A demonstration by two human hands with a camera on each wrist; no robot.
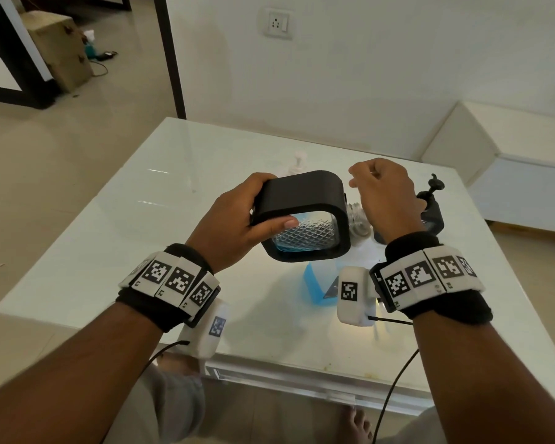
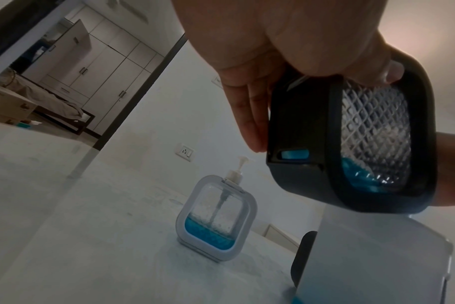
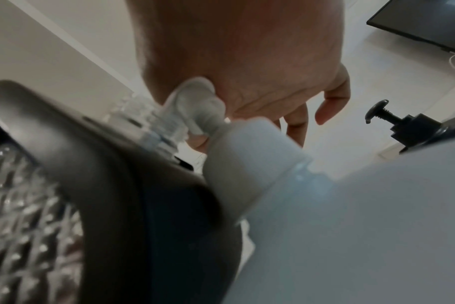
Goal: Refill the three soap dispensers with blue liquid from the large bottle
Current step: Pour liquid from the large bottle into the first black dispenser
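My left hand (image 1: 237, 219) grips a black-framed soap dispenser (image 1: 302, 200) with a clear diamond-patterned body. It is tipped on its side above the table, with a little blue liquid pooled low (image 2: 358, 174). Its clear threaded neck (image 3: 164, 127) points right and has no pump on it. Below it stands the large translucent bottle (image 1: 318, 283) with blue liquid at its base. My right hand (image 1: 382, 190) is above it, and its thumb and forefinger pinch the bottle's white flip cap (image 3: 195, 102). The other fingers hang loosely curled.
A white dispenser (image 2: 217, 218) with its pump on stands upright on the far side of the glass table (image 1: 141, 235), about a third full of blue. Right of my right hand is a second black dispenser (image 1: 431, 213) with a pump. A low white cabinet (image 1: 510, 174) lies beyond.
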